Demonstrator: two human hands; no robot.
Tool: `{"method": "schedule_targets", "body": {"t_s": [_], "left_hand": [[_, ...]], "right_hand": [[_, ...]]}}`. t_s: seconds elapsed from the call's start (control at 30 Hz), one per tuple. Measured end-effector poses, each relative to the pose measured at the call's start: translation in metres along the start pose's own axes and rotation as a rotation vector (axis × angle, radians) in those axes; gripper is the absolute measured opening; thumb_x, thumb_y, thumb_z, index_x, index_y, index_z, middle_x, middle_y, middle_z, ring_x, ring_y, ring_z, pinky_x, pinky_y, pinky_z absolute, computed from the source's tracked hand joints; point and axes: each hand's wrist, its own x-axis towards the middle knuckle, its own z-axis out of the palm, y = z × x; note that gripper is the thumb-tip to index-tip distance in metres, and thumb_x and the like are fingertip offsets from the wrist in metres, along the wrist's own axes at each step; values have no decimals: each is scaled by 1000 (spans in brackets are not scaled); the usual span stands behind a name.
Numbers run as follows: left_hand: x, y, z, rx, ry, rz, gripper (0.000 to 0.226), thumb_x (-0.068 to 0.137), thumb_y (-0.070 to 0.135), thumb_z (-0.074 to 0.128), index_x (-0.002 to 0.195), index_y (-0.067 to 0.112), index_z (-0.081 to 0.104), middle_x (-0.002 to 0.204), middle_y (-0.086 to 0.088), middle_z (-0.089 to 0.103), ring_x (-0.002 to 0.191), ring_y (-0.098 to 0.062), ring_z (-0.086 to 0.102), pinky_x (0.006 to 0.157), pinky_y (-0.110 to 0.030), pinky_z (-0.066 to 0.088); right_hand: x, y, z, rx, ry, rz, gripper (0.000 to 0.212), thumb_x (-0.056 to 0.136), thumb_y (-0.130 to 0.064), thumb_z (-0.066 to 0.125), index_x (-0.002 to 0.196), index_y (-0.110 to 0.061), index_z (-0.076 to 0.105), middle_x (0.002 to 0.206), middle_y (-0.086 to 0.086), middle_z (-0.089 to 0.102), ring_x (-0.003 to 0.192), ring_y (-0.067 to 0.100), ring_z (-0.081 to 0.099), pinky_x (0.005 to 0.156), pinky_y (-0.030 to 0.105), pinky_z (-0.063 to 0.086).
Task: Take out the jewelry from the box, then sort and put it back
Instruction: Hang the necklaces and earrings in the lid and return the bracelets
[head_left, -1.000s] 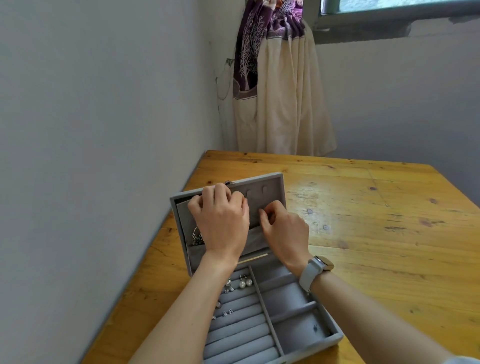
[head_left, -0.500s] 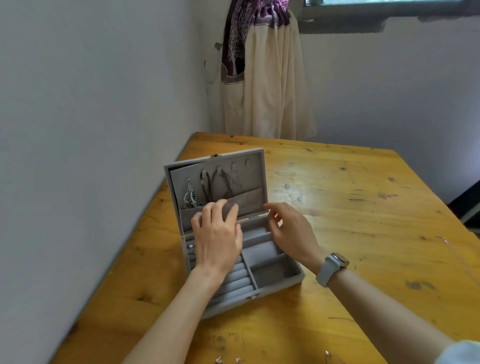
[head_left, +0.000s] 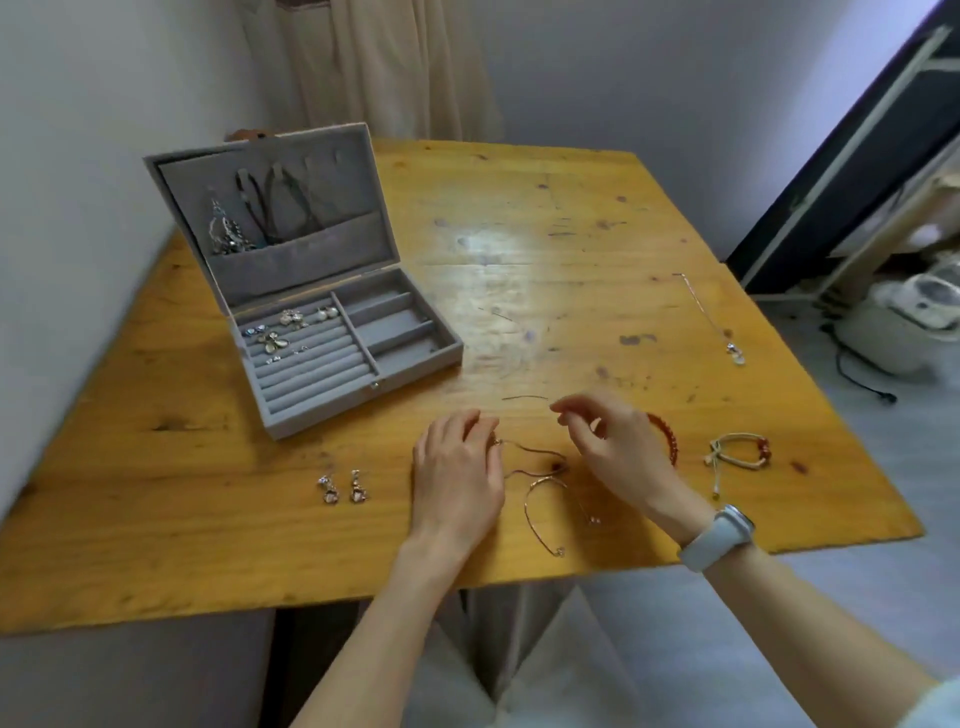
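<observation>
Wooden table (head_left: 519, 249), both hands (head_left: 540, 457) pinching a thin chain (head_left: 524, 398), red bracelet (head_left: 667, 436) half hidden

Wooden table (head_left: 571, 234), pale walls (head_left: 78, 130), perhaps curtain (head_left: 384, 67)

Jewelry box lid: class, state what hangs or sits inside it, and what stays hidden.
Inside the raised lid, dark cords hang from hooks, and a silvery beaded piece dangles at its left. Their lower ends drop into the lid's pocket, whose contents are covered.

It was a plain home room: a worn yellow wooden table (head_left: 545, 249) stood against white walls (head_left: 78, 156), cream curtain (head_left: 384, 67) at the far side.
</observation>
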Motion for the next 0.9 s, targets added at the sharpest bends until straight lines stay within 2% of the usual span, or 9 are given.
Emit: {"method": "schedule_targets", "body": {"t_s": [0.17,0.23,0.33,0.43,0.67,0.77,0.9], "left_hand": [[-4,-6,9,66,21,12,39,92,25,49,130,18,48,138,-1,43,131,-15,31,112,-34,21],[-3,-7,9,71,31,22,38,91,24,51,128,17,50,136,-1,45,130,-15,33,110,-34,22],[-4,-9,9,62,42,37,36,90,23,52,125,17,53,133,-1,48,129,-15,35,109,-34,23],[-4,-12,10,43,54,44,33,90,21,53,123,16,55,132,-1,49,129,-15,35,108,-33,21],[-4,-11,10,27,67,43,32,90,21,53,122,16,56,132,0,50,129,-14,35,108,-30,20],[-4,-11,10,24,73,45,32,90,21,53,121,16,56,132,0,50,128,-15,36,108,-31,21],[-4,-11,10,17,70,42,35,90,22,51,125,17,53,133,2,49,129,-13,34,109,-29,18]], "right_hand": [[-33,19,4,-42,52,35,15,86,-4,55,95,-9,66,89,1,61,77,8,51,73,11,40],[-32,17,8,-68,34,30,15,87,-9,56,98,-8,65,91,0,56,80,9,50,75,8,38],[-26,11,16,-129,-5,3,17,86,-17,58,100,-8,64,90,-4,49,87,11,47,76,12,35],[-18,8,22,-198,-53,14,14,85,-21,60,93,-11,63,87,-5,46,89,10,42,78,19,32],[-6,-3,18,-388,-234,32,13,92,-21,47,96,-12,57,99,2,52,96,17,44,86,30,41],[-3,-6,13,-299,-242,15,9,93,-15,43,94,-11,52,96,3,52,92,18,46,79,28,40],[6,-10,0,-76,-72,23,7,92,-5,42,90,-11,46,82,6,57,77,23,55,68,33,45]]}}
